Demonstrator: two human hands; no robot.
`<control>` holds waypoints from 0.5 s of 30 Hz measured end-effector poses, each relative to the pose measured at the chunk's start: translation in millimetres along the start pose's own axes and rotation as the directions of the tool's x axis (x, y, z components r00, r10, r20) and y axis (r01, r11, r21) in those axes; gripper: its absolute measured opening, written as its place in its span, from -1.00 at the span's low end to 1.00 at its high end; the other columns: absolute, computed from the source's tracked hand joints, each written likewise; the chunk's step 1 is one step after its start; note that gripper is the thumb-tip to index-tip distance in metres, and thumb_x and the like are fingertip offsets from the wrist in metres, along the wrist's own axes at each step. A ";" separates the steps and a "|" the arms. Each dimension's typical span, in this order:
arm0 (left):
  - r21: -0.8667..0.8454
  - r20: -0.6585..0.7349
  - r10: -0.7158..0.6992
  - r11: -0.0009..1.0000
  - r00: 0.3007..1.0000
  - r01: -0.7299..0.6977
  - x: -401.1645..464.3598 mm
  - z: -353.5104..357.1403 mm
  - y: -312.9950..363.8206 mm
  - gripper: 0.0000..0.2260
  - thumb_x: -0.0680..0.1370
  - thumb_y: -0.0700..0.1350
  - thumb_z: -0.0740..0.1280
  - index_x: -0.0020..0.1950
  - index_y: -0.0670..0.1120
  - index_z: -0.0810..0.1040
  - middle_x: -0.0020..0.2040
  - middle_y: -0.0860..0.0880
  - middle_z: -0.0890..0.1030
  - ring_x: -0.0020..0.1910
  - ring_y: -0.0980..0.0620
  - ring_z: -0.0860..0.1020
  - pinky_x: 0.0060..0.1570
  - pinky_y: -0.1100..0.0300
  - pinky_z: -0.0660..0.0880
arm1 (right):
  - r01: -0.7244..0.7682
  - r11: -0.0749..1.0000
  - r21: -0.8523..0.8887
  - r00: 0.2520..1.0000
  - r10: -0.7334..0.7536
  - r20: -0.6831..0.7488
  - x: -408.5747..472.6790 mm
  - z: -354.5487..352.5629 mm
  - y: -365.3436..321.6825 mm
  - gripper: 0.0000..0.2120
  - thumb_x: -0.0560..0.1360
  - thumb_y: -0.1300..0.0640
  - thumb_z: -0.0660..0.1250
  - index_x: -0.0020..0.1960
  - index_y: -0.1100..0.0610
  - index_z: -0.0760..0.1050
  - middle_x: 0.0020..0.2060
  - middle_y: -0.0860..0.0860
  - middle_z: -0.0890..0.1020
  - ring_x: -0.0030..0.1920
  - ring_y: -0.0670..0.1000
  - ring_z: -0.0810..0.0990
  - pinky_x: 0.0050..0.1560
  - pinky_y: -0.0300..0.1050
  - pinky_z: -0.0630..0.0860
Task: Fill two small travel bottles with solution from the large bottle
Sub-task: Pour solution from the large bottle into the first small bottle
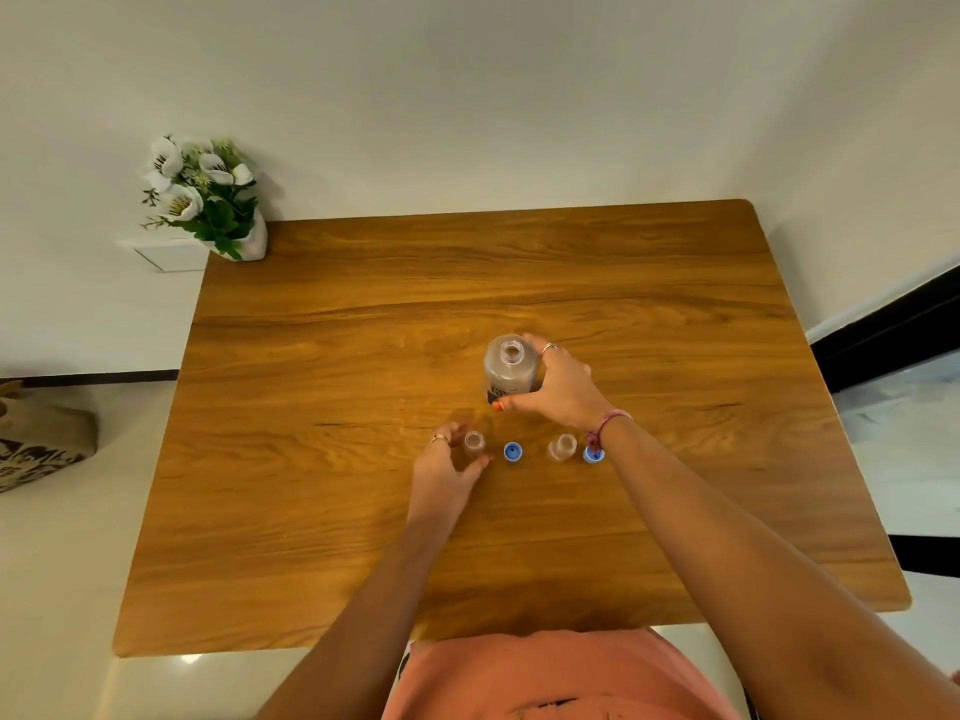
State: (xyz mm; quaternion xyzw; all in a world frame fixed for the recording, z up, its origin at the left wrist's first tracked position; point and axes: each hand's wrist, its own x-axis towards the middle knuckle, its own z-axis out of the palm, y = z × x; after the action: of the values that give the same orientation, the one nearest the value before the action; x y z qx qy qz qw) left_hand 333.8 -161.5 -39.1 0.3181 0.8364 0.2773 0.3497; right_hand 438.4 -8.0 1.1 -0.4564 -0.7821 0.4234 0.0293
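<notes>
The large clear bottle (508,367) stands uncapped and upright near the middle of the wooden table (363,537). My right hand (558,384) grips its right side, thumb in front and fingers behind. Nearer me stand two small clear travel bottles, both open. My left hand (447,472) holds the left small bottle (474,443) between thumb and fingers. The right small bottle (562,447) stands free. One blue cap (512,452) lies between the two small bottles. A second blue cap (592,454) lies partly under my right wrist.
A white vase of white flowers (208,200) stands at the table's far left corner. A patterned bag (36,439) sits on the floor to the left. The wall runs along the table's far edge.
</notes>
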 end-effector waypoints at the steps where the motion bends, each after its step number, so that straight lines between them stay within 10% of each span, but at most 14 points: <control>1: 0.001 0.002 -0.006 1.000 1.000 0.006 0.3 -0.7 0.2 -0.48 0.45 -0.08 0.46 0.36 -0.10 0.38 0.27 -0.03 0.53 0.26 0.05 0.47 0.26 0.15 0.42 | -0.007 1.000 0.024 1.000 0.007 -0.008 0.8 1.8 0.8 -0.07 0.22 -0.10 0.57 0.46 0.07 0.20 0.35 0.03 0.41 0.39 0.05 0.29 0.40 0.01 0.17; 15: -0.255 -0.179 0.159 0.946 0.971 -0.201 2.7 -37.7 39.8 -0.65 0.40 -0.10 0.51 0.14 -0.06 0.54 0.05 0.04 0.56 0.05 0.11 0.54 0.02 0.30 0.46 | 0.056 0.938 0.343 0.976 0.021 -0.218 4.5 -14.4 -22.9 -0.21 0.18 -0.04 0.60 0.33 0.08 0.39 0.17 -0.05 0.56 0.18 -0.08 0.50 0.15 -0.22 0.45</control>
State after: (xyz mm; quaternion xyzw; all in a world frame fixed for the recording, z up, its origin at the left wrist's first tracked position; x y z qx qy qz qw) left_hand 317.0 -143.0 9.7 0.3197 0.7826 0.4442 0.2968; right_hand 426.2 -0.7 24.6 -0.4808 -0.6912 0.5017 0.1985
